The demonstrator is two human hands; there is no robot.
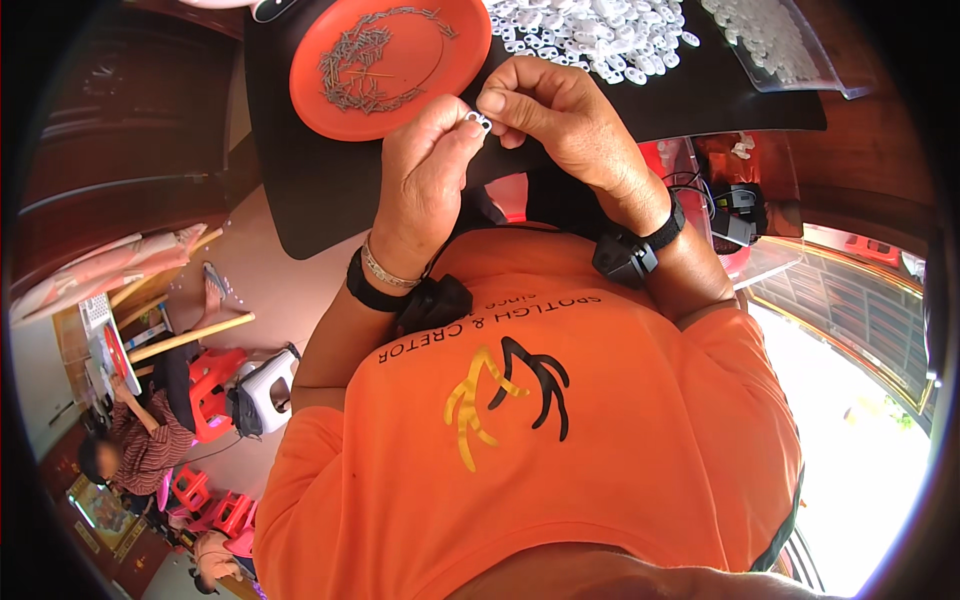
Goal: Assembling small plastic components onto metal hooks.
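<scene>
My left hand [428,170] pinches a small white plastic piece with two holes [478,121] between thumb and fingers. Close against it, my right hand [570,120] has its thumb and forefinger pressed together at the piece's right edge. Whatever lies between those right fingertips is hidden or too small to make out. Just beyond my left hand sits a round orange-red plate [315,75] with many small grey metal pins [360,50]. A heap of similar white plastic pieces [600,30] lies beyond my right hand.
All this rests on a black tabletop [310,200]. At the far right stands a clear plastic tray [800,70] of whitish small parts. A red-and-clear container with cables [715,190] is below the table's right side. Two other people [150,440] and red stools [212,390] appear at left.
</scene>
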